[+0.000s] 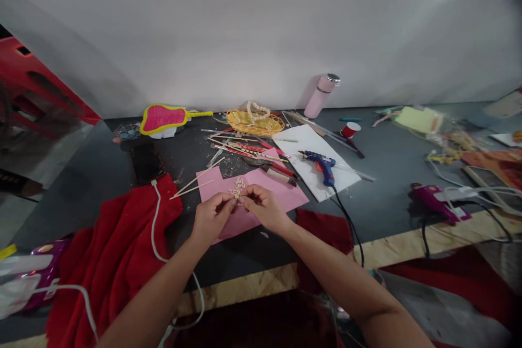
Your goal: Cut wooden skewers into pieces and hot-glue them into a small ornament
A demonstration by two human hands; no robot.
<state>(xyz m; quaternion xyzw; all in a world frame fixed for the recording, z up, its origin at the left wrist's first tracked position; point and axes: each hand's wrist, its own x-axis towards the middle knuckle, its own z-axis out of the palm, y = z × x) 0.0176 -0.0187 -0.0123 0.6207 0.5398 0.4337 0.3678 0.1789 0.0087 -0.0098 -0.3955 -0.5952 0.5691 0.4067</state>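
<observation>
My left hand and my right hand meet over a pink sheet. Thumb and forefinger of each are pinched on one small pale beaded piece, whose exact form is too small to tell. More little pale pieces lie just beyond the fingertips on the sheet. Two thin wooden sticks cross the sheet's left side. A dark-handled tool rests at its far right part.
A blue glue gun lies on a white board, its cord running to the front edge. Behind are a wicker tray, a pink bottle and sticks. At left lie a phone and red cloth.
</observation>
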